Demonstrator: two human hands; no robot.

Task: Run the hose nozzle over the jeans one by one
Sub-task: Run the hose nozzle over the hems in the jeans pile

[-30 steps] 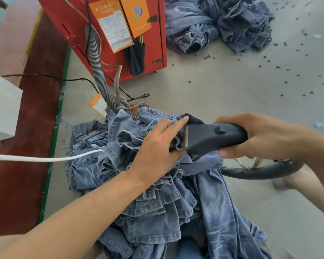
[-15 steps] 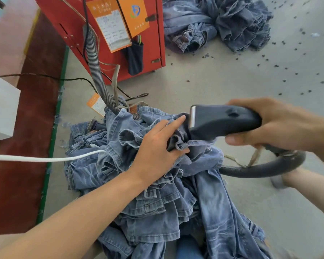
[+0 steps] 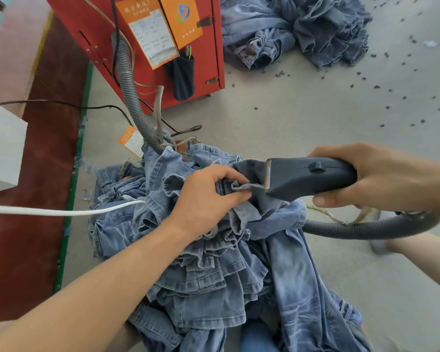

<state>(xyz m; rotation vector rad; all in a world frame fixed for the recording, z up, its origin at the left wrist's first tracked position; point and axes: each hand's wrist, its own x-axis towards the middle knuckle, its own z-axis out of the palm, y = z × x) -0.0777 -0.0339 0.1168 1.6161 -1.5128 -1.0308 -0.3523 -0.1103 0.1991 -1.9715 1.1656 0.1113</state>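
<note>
The left hand (image 3: pixel 206 196), flat on the stacked jeans (image 3: pixel 214 262) a moment ago, now pinches a denim fold. The right hand (image 3: pixel 381 179) grips the hose nozzle (image 3: pixel 308 177), lowered back onto that fold, so another pass is probably starting.

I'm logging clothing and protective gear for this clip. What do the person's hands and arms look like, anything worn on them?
Both are bare. The left hand and its forearm show no glove, sleeve, watch or ring. The right hand is also ungloved, with no ring or band in view; its forearm runs out of the picture uncovered. No sleeve edge shows on either arm.
</note>
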